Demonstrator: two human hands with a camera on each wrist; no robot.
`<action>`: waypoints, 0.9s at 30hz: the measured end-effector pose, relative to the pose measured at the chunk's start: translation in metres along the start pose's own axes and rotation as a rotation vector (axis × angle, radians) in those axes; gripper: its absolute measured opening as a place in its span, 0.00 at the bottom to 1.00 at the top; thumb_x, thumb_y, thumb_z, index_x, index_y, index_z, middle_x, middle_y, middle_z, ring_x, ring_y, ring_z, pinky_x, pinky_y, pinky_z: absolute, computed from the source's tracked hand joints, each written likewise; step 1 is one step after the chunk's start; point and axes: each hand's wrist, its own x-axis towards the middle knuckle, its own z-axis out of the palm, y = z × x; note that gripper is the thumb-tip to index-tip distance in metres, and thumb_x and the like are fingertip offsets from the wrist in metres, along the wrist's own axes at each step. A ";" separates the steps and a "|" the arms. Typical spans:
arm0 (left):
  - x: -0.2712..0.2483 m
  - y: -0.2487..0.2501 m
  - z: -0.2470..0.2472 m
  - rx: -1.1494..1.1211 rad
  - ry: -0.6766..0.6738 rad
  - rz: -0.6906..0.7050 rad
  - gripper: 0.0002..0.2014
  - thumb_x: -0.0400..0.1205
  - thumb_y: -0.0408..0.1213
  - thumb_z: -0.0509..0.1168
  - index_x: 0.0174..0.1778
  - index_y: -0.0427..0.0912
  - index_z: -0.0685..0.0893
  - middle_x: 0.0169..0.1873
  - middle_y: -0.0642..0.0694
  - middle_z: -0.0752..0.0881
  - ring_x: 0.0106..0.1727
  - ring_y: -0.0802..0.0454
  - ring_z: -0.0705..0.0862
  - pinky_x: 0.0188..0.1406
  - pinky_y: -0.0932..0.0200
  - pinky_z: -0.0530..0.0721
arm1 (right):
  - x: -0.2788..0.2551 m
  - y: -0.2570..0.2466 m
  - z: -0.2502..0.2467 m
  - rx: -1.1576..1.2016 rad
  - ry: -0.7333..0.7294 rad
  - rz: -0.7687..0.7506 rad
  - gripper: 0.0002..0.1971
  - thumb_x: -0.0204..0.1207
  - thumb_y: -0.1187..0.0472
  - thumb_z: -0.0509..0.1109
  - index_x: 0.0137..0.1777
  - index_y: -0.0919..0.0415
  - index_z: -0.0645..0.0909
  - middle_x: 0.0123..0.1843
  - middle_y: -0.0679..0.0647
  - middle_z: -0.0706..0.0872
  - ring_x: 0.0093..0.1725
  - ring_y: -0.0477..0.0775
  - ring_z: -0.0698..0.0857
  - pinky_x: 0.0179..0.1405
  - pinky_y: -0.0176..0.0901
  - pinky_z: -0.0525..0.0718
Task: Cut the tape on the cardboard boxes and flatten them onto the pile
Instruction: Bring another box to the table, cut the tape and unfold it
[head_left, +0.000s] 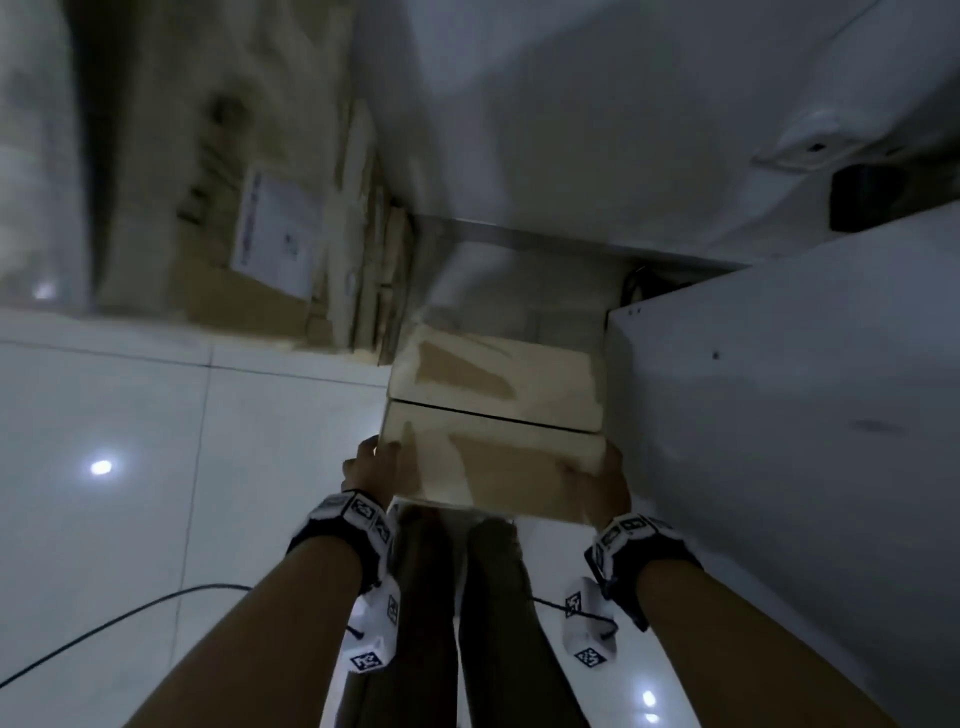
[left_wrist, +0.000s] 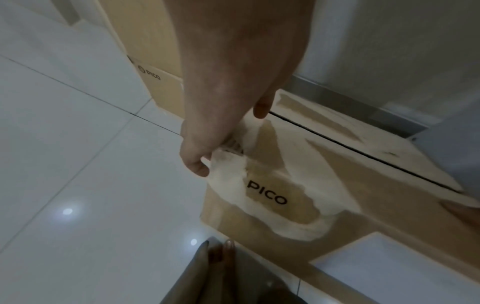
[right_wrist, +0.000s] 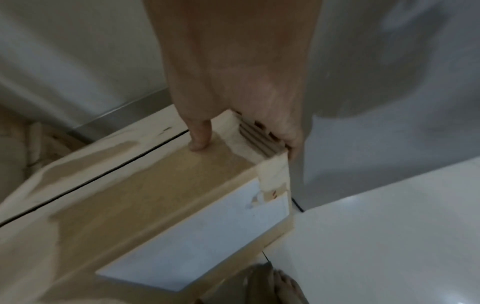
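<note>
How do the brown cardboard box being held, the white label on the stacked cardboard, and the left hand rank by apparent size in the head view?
1. Brown cardboard box, largest.
2. White label on the stacked flattened cardboard; it lies farther off, so it is really larger than it looks.
3. Left hand, smallest, partly hidden.

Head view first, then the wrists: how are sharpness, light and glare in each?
Head view: dim and motion-smeared, worst on the pile; lamp glare on the floor. Left wrist view: sharpest, the print on the box is readable, and the floor shows glare spots. Right wrist view: smeared, the box edges soft.
</note>
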 end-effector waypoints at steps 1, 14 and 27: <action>-0.017 -0.003 -0.009 -0.009 -0.004 0.008 0.26 0.83 0.48 0.60 0.77 0.45 0.70 0.71 0.32 0.70 0.66 0.31 0.76 0.69 0.41 0.75 | -0.018 0.000 -0.008 0.004 0.014 0.017 0.39 0.74 0.53 0.77 0.82 0.49 0.62 0.77 0.59 0.75 0.71 0.65 0.77 0.69 0.61 0.77; -0.257 -0.024 -0.132 -0.150 0.022 0.250 0.09 0.85 0.36 0.60 0.47 0.36 0.65 0.36 0.42 0.71 0.41 0.46 0.73 0.40 0.50 0.68 | -0.278 -0.027 -0.123 0.004 0.088 0.023 0.38 0.79 0.42 0.66 0.85 0.48 0.55 0.77 0.64 0.71 0.71 0.70 0.73 0.65 0.60 0.74; -0.413 -0.036 -0.243 -0.173 -0.072 0.562 0.26 0.84 0.53 0.61 0.66 0.33 0.81 0.62 0.24 0.81 0.62 0.28 0.80 0.64 0.38 0.77 | -0.445 -0.037 -0.201 0.108 0.103 -0.289 0.32 0.84 0.45 0.58 0.84 0.57 0.57 0.79 0.62 0.72 0.72 0.66 0.74 0.67 0.53 0.72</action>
